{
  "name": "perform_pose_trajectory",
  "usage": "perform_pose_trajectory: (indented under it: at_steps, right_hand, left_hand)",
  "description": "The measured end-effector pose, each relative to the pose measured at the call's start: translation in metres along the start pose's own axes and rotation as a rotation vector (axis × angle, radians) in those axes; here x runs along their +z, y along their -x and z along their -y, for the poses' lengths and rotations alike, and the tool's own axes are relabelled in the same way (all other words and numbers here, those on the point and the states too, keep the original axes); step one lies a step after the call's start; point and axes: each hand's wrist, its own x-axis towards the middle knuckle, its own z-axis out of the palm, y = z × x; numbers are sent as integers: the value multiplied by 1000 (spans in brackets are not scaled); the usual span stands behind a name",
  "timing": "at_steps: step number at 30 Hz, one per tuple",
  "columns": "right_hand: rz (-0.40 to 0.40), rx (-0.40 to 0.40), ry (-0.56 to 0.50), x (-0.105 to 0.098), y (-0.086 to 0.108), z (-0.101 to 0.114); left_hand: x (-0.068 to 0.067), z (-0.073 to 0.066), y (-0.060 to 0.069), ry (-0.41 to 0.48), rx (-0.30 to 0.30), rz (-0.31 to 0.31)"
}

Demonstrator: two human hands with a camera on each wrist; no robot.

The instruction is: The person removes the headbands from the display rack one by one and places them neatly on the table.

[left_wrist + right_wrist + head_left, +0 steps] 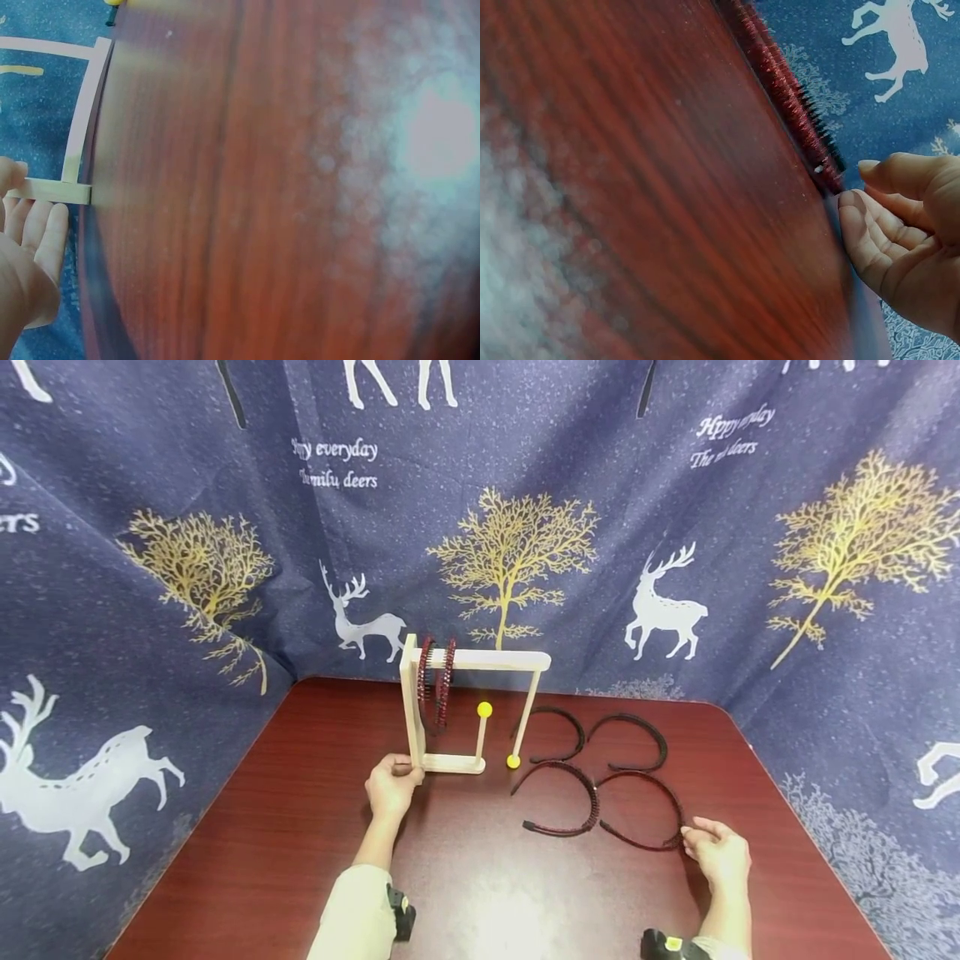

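In the head view my left hand (393,787) holds the foot of a pale wooden headband stand (414,702), thumb on one side of the wood and fingers on the other. Two dark red headbands (446,681) hang from its top bar near the upright. My right hand (720,853) is at the outer edge of a dark red headband (660,781) lying on the table. Seen from the right wrist, the fingertips (849,201) meet the toothed headband (784,90), while the thumb looks a little apart from it.
Beside that headband lies another dark red one (592,802). Behind them are two black headbands (577,727) (652,731). Yellow balls (484,710) (513,762) cap the stand's thin posts. A blue deer-print cloth (480,460) hangs behind the glossy reddish table (300,843).
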Motion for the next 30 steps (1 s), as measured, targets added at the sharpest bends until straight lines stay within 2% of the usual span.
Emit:
perform_pose_trajectory:
  at_steps: [7,12,14,21,26,30]
  right_hand:
    - [3,16,53,-1,7,10]
    - [-28,-72,233,2,23,30]
    - [-17,-110,271,5,28,39]
    - [42,-153,224,20,38,65]
    - [66,-230,100,34,44,81]
    - [84,-246,24,45,49,90]
  left_hand:
    - [0,-2,1,-5,-9,5]
    - [0,-2,1,-10,-8,5]
    - [0,-1,1,-14,-3,0]
    - [-1,-6,1,-11,10,-23]
    - [-1,-7,2,-10,-13,-23]
    - [-1,-8,3,-6,-38,-13]
